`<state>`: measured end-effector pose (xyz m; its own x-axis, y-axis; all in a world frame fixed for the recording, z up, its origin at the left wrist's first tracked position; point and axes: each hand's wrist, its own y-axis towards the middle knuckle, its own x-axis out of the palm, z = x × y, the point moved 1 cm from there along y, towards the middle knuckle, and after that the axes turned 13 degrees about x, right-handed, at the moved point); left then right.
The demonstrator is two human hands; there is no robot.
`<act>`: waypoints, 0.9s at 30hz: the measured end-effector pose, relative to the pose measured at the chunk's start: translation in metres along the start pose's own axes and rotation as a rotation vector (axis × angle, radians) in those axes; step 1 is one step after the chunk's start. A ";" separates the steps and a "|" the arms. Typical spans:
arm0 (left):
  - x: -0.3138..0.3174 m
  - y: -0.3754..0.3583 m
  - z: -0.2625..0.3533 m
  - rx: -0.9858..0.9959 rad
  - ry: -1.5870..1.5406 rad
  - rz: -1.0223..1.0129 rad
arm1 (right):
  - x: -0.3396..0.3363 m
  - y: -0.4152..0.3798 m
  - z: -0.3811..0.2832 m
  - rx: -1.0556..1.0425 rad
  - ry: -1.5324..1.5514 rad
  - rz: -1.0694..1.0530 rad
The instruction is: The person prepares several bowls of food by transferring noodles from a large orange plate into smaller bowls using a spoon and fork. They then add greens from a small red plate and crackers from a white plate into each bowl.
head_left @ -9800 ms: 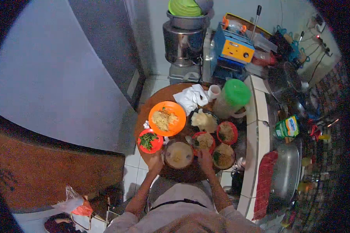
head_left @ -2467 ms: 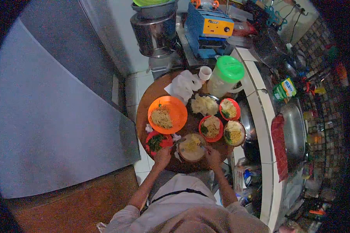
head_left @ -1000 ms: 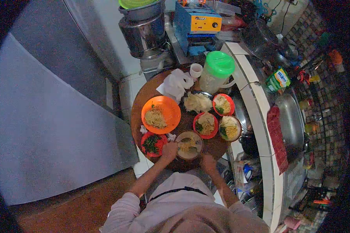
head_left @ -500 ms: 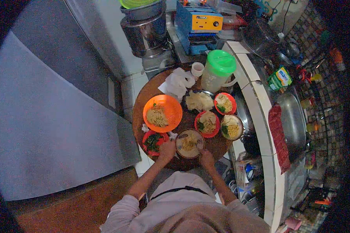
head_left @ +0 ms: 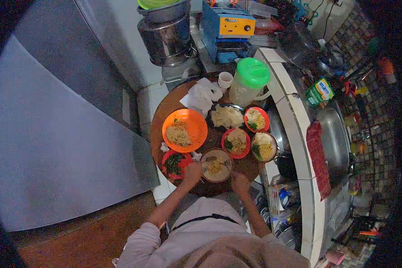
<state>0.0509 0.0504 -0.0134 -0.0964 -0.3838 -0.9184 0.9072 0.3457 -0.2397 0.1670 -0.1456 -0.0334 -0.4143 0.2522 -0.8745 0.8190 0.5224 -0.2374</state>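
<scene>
A round bowl of noodles [head_left: 216, 166] sits near the front edge of the table, between my two hands. My left hand [head_left: 192, 173] is closed at the bowl's left side, beside a red bowl of chopped greens [head_left: 173, 165]; what its fingers hold is too small to make out. At the lower right rim, my right hand [head_left: 240, 182] is closed on what looks like a spoon [head_left: 227, 164] that reaches into the noodles. A dark utensil end also shows at the upper left inside the bowl.
On the round brown table [head_left: 165, 100] stand an orange plate with noodles [head_left: 196, 129], several filled bowls, a plate of pale crackers [head_left: 228, 116], a white plastic bag [head_left: 203, 96], a cup [head_left: 225, 80] and a green-lidded pitcher [head_left: 253, 73]. A tiled counter [head_left: 295, 120] runs along the right.
My right hand has moved slightly right and down, away from the bowl's middle. The noodles have shifted within the bowl. My left hand stays nearly in place.
</scene>
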 end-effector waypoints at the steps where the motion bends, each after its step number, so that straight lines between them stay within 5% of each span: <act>1: 0.002 0.002 -0.001 0.001 0.000 0.001 | 0.001 0.003 -0.004 0.121 -0.078 -0.156; 5: -0.010 -0.002 -0.003 -0.044 -0.066 0.071 | 0.056 0.013 0.034 -0.043 -0.129 -0.120; 7: -0.023 -0.007 -0.003 -0.053 -0.096 0.099 | 0.136 0.052 0.097 0.283 -0.323 -0.013; 11: -0.023 -0.009 -0.009 -0.012 -0.127 0.101 | -0.013 0.013 -0.034 0.156 -0.043 -0.127; 20: -0.003 -0.017 -0.012 -0.033 -0.183 0.032 | 0.011 0.014 -0.015 -0.111 0.183 -0.026; 25: -0.016 -0.017 -0.008 -0.025 -0.172 0.091 | -0.021 0.009 -0.027 0.058 -0.311 -0.152; 27: -0.028 -0.019 -0.003 -0.168 -0.213 0.100 | -0.022 0.012 -0.025 0.009 -0.176 -0.072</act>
<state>0.0351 0.0567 0.0158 0.0943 -0.5062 -0.8573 0.8256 0.5210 -0.2168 0.1758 -0.1247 -0.0067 -0.3966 0.0673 -0.9155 0.7935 0.5266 -0.3050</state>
